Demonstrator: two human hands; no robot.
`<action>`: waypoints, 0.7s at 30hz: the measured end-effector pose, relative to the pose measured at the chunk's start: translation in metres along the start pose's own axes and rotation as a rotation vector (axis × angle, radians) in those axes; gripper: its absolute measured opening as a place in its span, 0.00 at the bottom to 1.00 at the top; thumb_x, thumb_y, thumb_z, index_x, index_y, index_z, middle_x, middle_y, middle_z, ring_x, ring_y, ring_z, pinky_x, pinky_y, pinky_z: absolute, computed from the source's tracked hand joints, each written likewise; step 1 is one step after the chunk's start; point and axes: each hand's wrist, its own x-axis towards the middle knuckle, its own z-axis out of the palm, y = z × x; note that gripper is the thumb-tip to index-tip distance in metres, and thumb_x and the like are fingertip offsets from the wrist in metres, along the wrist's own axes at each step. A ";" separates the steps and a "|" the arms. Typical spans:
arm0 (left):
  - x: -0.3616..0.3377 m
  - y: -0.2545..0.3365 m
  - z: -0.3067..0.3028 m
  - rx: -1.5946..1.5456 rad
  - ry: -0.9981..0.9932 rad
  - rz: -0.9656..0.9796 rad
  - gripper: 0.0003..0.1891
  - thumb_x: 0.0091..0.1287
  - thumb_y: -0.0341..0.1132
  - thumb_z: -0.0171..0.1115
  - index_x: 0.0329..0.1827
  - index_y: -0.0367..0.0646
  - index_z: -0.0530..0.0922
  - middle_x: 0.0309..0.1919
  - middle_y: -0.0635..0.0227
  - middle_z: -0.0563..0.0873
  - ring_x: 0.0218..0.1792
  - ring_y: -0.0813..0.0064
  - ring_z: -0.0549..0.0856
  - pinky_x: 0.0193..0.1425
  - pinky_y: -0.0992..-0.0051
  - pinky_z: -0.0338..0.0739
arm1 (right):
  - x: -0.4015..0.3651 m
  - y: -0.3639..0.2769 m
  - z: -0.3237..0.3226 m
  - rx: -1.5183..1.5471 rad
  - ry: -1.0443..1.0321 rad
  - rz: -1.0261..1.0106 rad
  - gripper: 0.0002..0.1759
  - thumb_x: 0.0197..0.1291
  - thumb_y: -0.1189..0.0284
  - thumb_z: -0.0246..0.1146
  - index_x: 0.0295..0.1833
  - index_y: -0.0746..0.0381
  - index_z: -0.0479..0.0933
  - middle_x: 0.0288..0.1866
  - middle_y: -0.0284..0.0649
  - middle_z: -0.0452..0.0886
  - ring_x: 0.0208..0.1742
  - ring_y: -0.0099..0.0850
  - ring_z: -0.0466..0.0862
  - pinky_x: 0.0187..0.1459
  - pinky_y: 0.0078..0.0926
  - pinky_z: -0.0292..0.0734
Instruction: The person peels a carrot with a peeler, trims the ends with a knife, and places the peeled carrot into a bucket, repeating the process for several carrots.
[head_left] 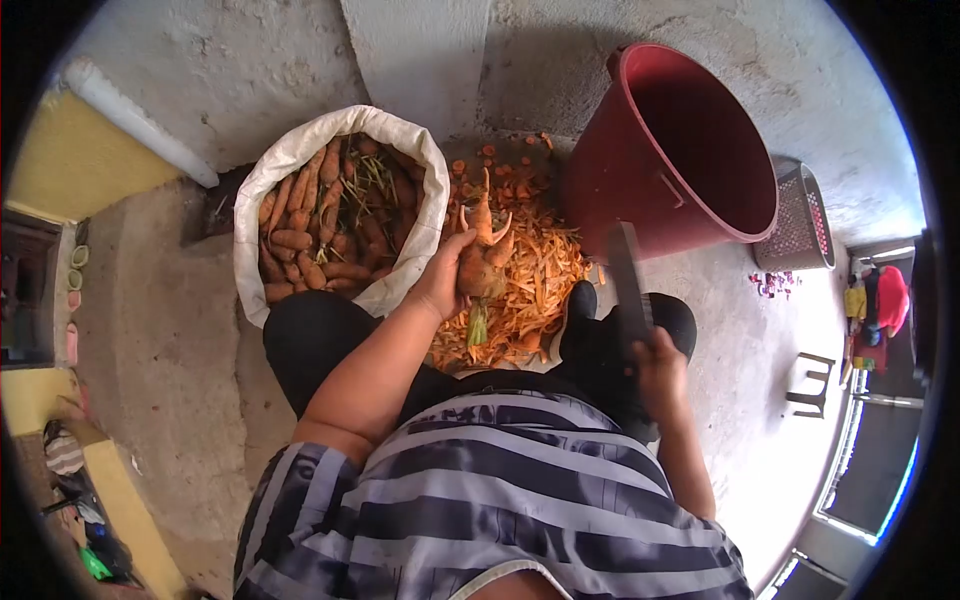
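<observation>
A forked, knobbly carrot [484, 262] with a green stem end pointing down is gripped in my left hand [446, 275]. Its several prongs point up and away from me. My right hand [661, 372] is wrapped round the handle of a large knife [628, 282], whose blade points up, to the right of the carrot and apart from it. Beneath the carrot lies a heap of orange peelings [540, 285] with cut carrot ends at its far side. To the left, an open white sack [436, 190] holds several unpeeled carrots [330, 200].
A big red bucket [610, 150] stands tilted behind the peelings on the right, near the wall. Beside it is a perforated basket [795, 225]. A small stool [812, 385] sits farther right. My knees flank the peelings.
</observation>
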 end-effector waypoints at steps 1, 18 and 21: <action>0.001 -0.001 -0.001 0.048 0.011 0.000 0.22 0.66 0.49 0.47 0.56 0.43 0.70 0.44 0.66 0.79 0.41 0.70 0.81 0.45 0.67 0.76 | 0.001 -0.014 0.015 -0.117 -0.057 -0.094 0.09 0.54 0.73 0.59 0.35 0.66 0.68 0.30 0.49 0.77 0.31 0.49 0.78 0.28 0.35 0.73; 0.003 0.001 -0.010 0.118 0.073 -0.013 0.25 0.67 0.57 0.42 0.55 0.47 0.69 0.42 0.67 0.80 0.38 0.75 0.82 0.40 0.75 0.77 | 0.036 -0.064 0.113 -0.750 -0.019 -0.769 0.11 0.46 0.78 0.54 0.37 0.62 0.63 0.30 0.43 0.71 0.27 0.41 0.78 0.25 0.36 0.75; 0.003 -0.003 0.001 0.191 0.126 0.091 0.24 0.68 0.55 0.42 0.55 0.46 0.70 0.43 0.68 0.79 0.40 0.76 0.81 0.43 0.76 0.76 | 0.039 -0.068 0.120 -0.782 -0.019 -0.742 0.10 0.47 0.77 0.54 0.37 0.62 0.63 0.32 0.44 0.72 0.28 0.42 0.78 0.26 0.37 0.75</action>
